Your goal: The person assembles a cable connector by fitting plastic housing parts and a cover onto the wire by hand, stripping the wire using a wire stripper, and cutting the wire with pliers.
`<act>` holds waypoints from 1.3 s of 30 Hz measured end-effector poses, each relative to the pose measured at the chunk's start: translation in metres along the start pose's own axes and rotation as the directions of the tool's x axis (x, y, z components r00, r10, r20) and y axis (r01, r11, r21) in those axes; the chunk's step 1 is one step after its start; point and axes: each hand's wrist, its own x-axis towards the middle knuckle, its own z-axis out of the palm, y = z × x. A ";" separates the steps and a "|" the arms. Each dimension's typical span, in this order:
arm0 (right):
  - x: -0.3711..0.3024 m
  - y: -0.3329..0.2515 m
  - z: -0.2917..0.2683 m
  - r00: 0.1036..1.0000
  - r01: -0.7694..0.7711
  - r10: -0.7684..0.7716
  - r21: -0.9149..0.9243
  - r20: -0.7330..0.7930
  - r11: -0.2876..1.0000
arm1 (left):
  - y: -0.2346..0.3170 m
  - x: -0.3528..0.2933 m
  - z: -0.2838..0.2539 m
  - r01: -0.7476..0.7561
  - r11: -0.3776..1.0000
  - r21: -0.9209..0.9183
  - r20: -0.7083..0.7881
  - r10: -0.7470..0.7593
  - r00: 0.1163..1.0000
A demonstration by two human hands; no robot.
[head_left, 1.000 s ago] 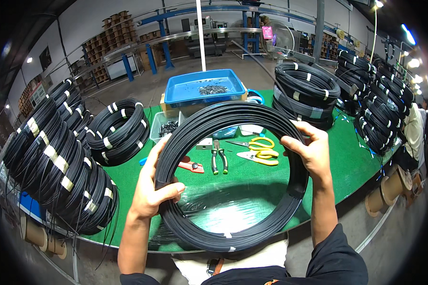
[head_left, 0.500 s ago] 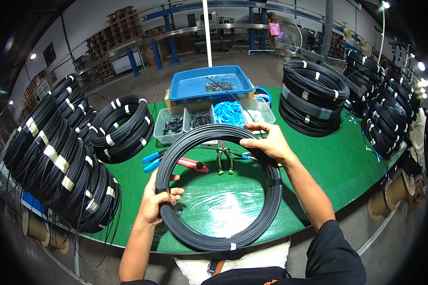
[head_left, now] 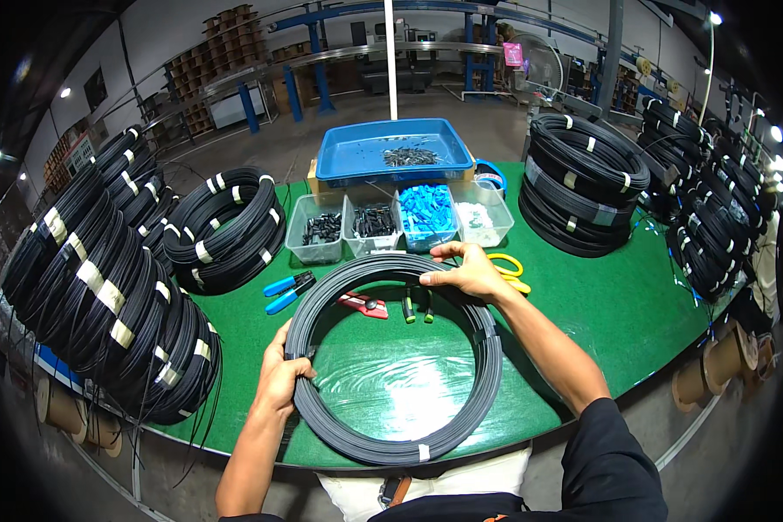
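A coil of black cable (head_left: 487,383) is tilted toward me above the near part of the green table, bound with black tape at its sides and a small white tape at its near edge. My left hand (head_left: 278,376) grips its left side, the thumb over the strands. At the far right of the ring my right hand (head_left: 465,274) is closed on the coil, thumb on top. Beyond and through the ring show blue-handled pliers (head_left: 280,296), a red-handled tool (head_left: 365,306), green-and-black handles (head_left: 419,313) and yellow scissor handles (head_left: 515,271). The coil partly hides some of these tools.
Clear bins (head_left: 317,252) of small black, blue and white parts stand behind the coil, before a blue tray (head_left: 335,165). Stacked cable coils (head_left: 104,304) line the left side; another stack (head_left: 583,200) stands at the right. Cable spools (head_left: 713,361) sit below the table's right edge.
My right hand has shifted left and slightly down with the coil's far side, and the ring's far edge sits lower. My left fingers have tucked inward. The yellow scissor handles have come into sight.
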 end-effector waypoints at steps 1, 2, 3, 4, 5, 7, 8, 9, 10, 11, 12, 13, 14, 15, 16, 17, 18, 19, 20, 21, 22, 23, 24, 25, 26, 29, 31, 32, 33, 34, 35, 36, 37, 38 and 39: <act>0.000 0.001 0.002 1.000 0.021 -0.020 -0.023 0.015 1.000 | 0.000 0.000 -0.001 0.023 1.000 0.020 -0.020 -0.023 1.000; -0.001 0.000 0.004 0.999 0.030 -0.029 -0.051 0.014 0.998 | -0.002 0.001 -0.003 0.024 1.000 0.020 -0.020 -0.024 1.000; -0.002 0.000 0.004 1.000 0.028 -0.028 -0.051 0.014 0.998 | -0.006 0.003 -0.004 0.035 0.999 0.024 -0.017 -0.035 0.999; -0.002 0.000 0.005 0.999 0.036 -0.035 -0.069 0.019 0.997 | -0.008 0.003 -0.007 0.044 0.999 0.029 -0.021 -0.044 0.999; -0.002 0.001 0.006 0.999 0.044 -0.042 -0.086 0.025 0.995 | -0.009 0.004 -0.008 0.043 0.999 0.029 -0.026 -0.043 0.999; -0.003 0.006 0.007 0.998 0.054 -0.052 -0.119 0.018 0.991 | -0.013 0.006 -0.009 0.066 0.998 0.015 -0.014 -0.066 0.998; -0.002 0.009 0.007 0.999 0.042 -0.042 -0.140 0.004 0.989 | -0.012 0.006 -0.006 0.059 0.998 0.016 -0.028 -0.058 0.998; -0.003 0.012 0.007 0.999 0.031 -0.033 -0.162 -0.011 0.986 | -0.013 0.007 -0.005 0.060 0.998 0.013 -0.031 -0.060 0.998; -0.005 0.014 0.007 0.999 0.044 -0.046 -0.221 -0.001 0.974 | -0.014 0.007 -0.004 0.077 0.996 0.036 -0.053 -0.075 0.996; -0.006 0.015 0.007 0.999 0.044 -0.045 -0.221 0.002 0.974 | -0.015 0.008 -0.005 0.094 0.994 0.059 -0.076 -0.090 0.993; -0.007 0.016 0.007 0.999 0.048 -0.048 -0.189 0.001 0.981 | -0.015 0.008 -0.006 0.096 0.994 0.058 -0.078 -0.092 0.993; -0.009 0.016 0.007 0.999 0.050 -0.051 -0.159 -0.002 0.986 | -0.015 0.009 -0.007 0.091 0.992 0.083 -0.080 -0.085 0.993; -0.014 0.009 0.010 1.000 0.025 -0.025 -0.118 0.000 0.993 | -0.015 0.009 -0.007 0.087 0.990 0.109 -0.081 -0.078 0.994; -0.015 0.014 0.011 1.000 0.024 -0.024 -0.119 0.001 0.993 | -0.015 0.010 -0.008 0.088 0.990 0.108 -0.080 -0.080 0.994; -0.015 0.016 0.011 0.999 0.029 -0.027 0.046 -0.026 0.999 | -0.015 0.010 -0.008 0.094 0.989 0.116 -0.082 -0.085 0.993; -0.016 0.015 0.010 0.998 0.037 -0.026 0.210 -0.054 0.977 | -0.015 0.010 -0.008 0.100 0.987 0.124 -0.084 -0.090 0.992; -0.022 0.013 0.005 0.995 -0.039 0.061 0.247 -0.082 0.968 | -0.017 0.011 -0.008 0.101 0.987 0.123 -0.084 -0.091 0.992; -0.024 0.018 0.005 0.985 0.063 -0.007 0.316 -0.175 0.947 | -0.021 0.014 -0.009 0.108 0.985 0.133 -0.072 -0.099 0.992; -0.029 0.022 0.004 0.970 0.075 0.005 0.321 -0.243 0.944 | -0.023 0.015 -0.011 0.115 0.983 0.144 -0.060 -0.108 0.992; -0.034 0.024 0.003 0.951 0.087 0.019 0.325 -0.310 0.942 | -0.024 0.015 -0.012 0.117 0.983 0.145 -0.059 -0.110 0.992; -0.039 0.024 0.004 0.939 0.115 0.014 0.355 -0.343 0.928 | -0.024 0.015 -0.012 0.106 0.980 0.170 -0.041 -0.100 0.994; -0.044 0.030 0.004 0.938 0.117 0.014 0.353 -0.346 0.928 | -0.025 0.014 -0.012 0.094 0.976 0.196 -0.022 -0.091 0.996; -0.050 0.038 0.005 0.925 0.120 0.043 0.396 -0.378 0.910 | -0.027 0.014 -0.013 0.092 0.976 0.196 -0.018 -0.090 0.996; -0.054 0.042 0.007 0.911 0.123 0.074 0.439 -0.406 0.890 | -0.030 0.014 -0.012 0.026 0.971 0.236 -0.013 -0.023 1.000; -0.055 0.044 0.010 0.896 0.138 0.087 0.459 -0.435 0.878 | -0.034 0.013 -0.012 -0.041 0.961 0.275 -0.005 0.044 0.999; -0.056 0.034 0.007 0.833 0.154 0.188 0.544 -0.521 0.825 | -0.025 0.012 -0.010 -0.047 0.956 0.290 0.015 0.044 0.999; -0.052 0.034 0.007 0.817 0.212 0.160 0.547 -0.554 0.810 | -0.021 0.010 -0.010 0.010 0.963 0.270 0.021 -0.016 1.000; -0.052 0.029 0.006 0.802 0.240 0.150 0.542 -0.578 0.806 | -0.022 0.009 -0.010 0.022 0.974 0.226 0.019 -0.027 0.999; -0.052 0.025 0.005 0.786 0.268 0.139 0.535 -0.602 0.801 | -0.023 0.008 -0.010 0.035 0.983 0.181 0.017 -0.039 0.999; -0.052 0.022 0.003 0.776 0.291 0.160 0.570 -0.610 0.768 | -0.024 0.005 -0.011 0.065 0.985 0.161 0.015 -0.068 0.998; -0.049 0.022 0.001 0.759 0.306 0.134 0.532 -0.637 0.790 | -0.024 0.003 -0.009 0.063 0.985 0.159 0.013 -0.065 0.998; -0.047 0.018 0.000 0.761 0.326 0.102 0.514 -0.641 0.793 | -0.021 -0.001 -0.005 0.064 0.990 0.126 -0.001 -0.065 0.998; -0.048 0.011 -0.001 0.759 0.346 0.073 0.495 -0.647 0.797 | -0.019 -0.004 -0.002 0.068 0.993 0.094 -0.010 -0.067 0.998; -0.045 0.011 -0.003 0.759 0.345 0.073 0.495 -0.647 0.798 | -0.021 -0.006 -0.003 0.072 0.993 0.091 -0.012 -0.071 0.997; -0.041 0.014 -0.005 0.750 0.381 0.033 0.472 -0.661 0.795 | -0.021 -0.009 -0.002 0.073 0.993 0.091 -0.012 -0.072 0.997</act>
